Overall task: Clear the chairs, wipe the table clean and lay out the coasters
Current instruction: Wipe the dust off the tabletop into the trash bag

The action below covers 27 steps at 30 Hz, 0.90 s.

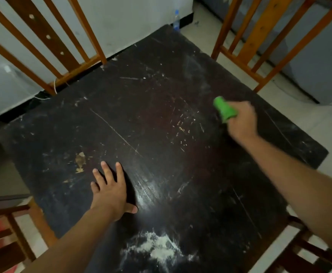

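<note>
The dark, scratched square wooden table (161,119) is streaked with pale dust, with a patch of white powder (161,249) at its near edge. The left hand (109,192) lies flat, fingers spread, while the right hand (240,121) is clenched around a bright green plastic handle (224,110) near the right side. Orange-brown slatted wooden chairs (263,36) crowd the corners, leaving pale tiled floor (307,119) open to the right.

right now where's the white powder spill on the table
In the head view the white powder spill lies at the near edge of the dark table, between the two forearms, just behind the flat left hand.
</note>
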Motion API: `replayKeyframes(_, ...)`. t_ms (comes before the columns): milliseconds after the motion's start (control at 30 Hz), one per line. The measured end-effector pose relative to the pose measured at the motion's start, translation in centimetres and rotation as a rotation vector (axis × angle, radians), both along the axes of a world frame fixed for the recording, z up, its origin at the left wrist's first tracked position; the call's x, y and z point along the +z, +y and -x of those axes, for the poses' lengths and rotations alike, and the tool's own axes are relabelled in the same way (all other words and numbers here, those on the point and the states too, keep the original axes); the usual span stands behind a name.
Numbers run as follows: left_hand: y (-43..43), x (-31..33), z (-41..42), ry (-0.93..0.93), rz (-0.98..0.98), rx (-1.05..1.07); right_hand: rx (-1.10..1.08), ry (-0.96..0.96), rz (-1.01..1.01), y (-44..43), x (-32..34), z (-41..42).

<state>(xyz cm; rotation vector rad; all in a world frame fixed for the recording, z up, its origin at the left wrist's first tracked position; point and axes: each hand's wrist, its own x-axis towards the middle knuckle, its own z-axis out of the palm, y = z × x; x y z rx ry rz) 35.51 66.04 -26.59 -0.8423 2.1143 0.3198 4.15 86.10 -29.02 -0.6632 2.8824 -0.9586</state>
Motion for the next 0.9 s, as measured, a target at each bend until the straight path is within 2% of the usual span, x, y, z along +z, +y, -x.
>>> replayKeyframes(67, -0.1, -0.1, 0.1, -0.004, -0.003, 0.000, -0.268, -0.102, -0.105, 1.0, -0.8, 5.9)
replayKeyframes(133, -0.1, 0.0, 0.2, -0.009, -0.006, 0.002, -0.333, -0.129, -0.171, 0.2, -2.1, 6.7)
replayKeyframes(200, 0.0, 0.1, 0.1, -0.016, -0.004, 0.004, -0.123, -0.052, -0.202, -1.4, -2.6, 2.8)
replayKeyframes(267, 0.0, 0.2, 0.2, -0.013, 0.003, 0.003, 0.231, 0.032, -0.178, -1.3, -2.9, -4.0)
replayKeyframes(367, 0.0, 0.3, 0.2, -0.016, 0.007, 0.000, 0.614, -0.106, -0.124, 1.1, -2.0, -14.2)
replayKeyframes(433, 0.1, 0.4, 0.2, -0.018, 0.007, 0.000, 0.784, -0.205, -0.105, 1.8, -1.5, -16.7)
replayKeyframes(467, 0.1, 0.4, 0.2, -0.021, 0.009, 0.000, 0.800, -0.230, -0.076, 1.4, -1.1, -15.9)
replayKeyframes(567, 0.1, 0.3, 0.2, -0.033, 0.021, 0.000, 0.535, -0.147, 0.065, -2.1, -0.6, -8.4)
replayKeyframes(667, 0.0, 0.1, 0.2, -0.043, 0.026, -0.008, 0.168, 0.024, -0.088, -6.0, -1.7, 3.6)
replayKeyframes(733, 0.0, -0.1, 0.2, -0.042, 0.027, -0.010, -0.027, 0.018, -0.182, -7.6, -2.4, 9.4)
replayKeyframes(800, 0.0, -0.2, 0.2, -0.042, 0.026, -0.009, -0.109, -0.042, -0.217, -9.3, -3.1, 10.5)
replayKeyframes(900, 0.0, -0.1, 0.1, -0.043, 0.022, -0.009, 0.057, -0.014, -0.220, -9.7, -3.7, 4.9)
